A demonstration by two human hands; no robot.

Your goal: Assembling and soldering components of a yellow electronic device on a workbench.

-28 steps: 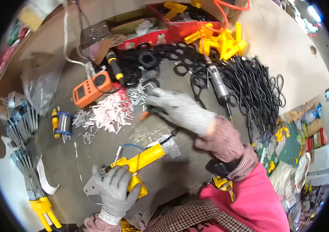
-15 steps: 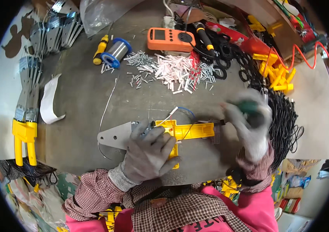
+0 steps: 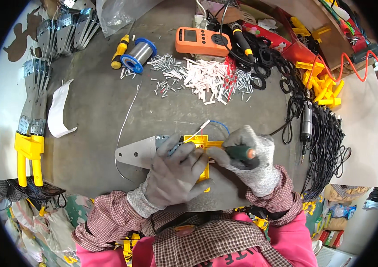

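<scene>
My left hand [image 3: 171,178], in a grey glove, holds down a yellow plastic housing [image 3: 195,139], with the thumb at its near side and the fingers over its middle. Pointed grey metal plates [image 3: 136,153] stick out of the housing to the left. My right hand [image 3: 262,167], also gloved, is closed round a dark green tool handle [image 3: 238,152] with an orange end, above the right part of the housing. The tool's working end is hidden, so its kind is unclear. A blue wire [image 3: 221,125] and a white sleeve [image 3: 201,128] rise from the housing's far edge.
Beyond the hands lie white sleeves [image 3: 204,75], screws [image 3: 166,62], an orange meter [image 3: 201,42], a solder spool [image 3: 140,54] and a yellow screwdriver [image 3: 120,52]. An electric screwdriver [image 3: 306,120] and bundled black cables [image 3: 324,142] are on the right. Finished-looking yellow-handled pieces [image 3: 30,149] lie left.
My right hand has come left and inward with the green-handled tool, from beside the black cables to over the housing. The electric screwdriver now shows at the right. My left hand stays on the housing.
</scene>
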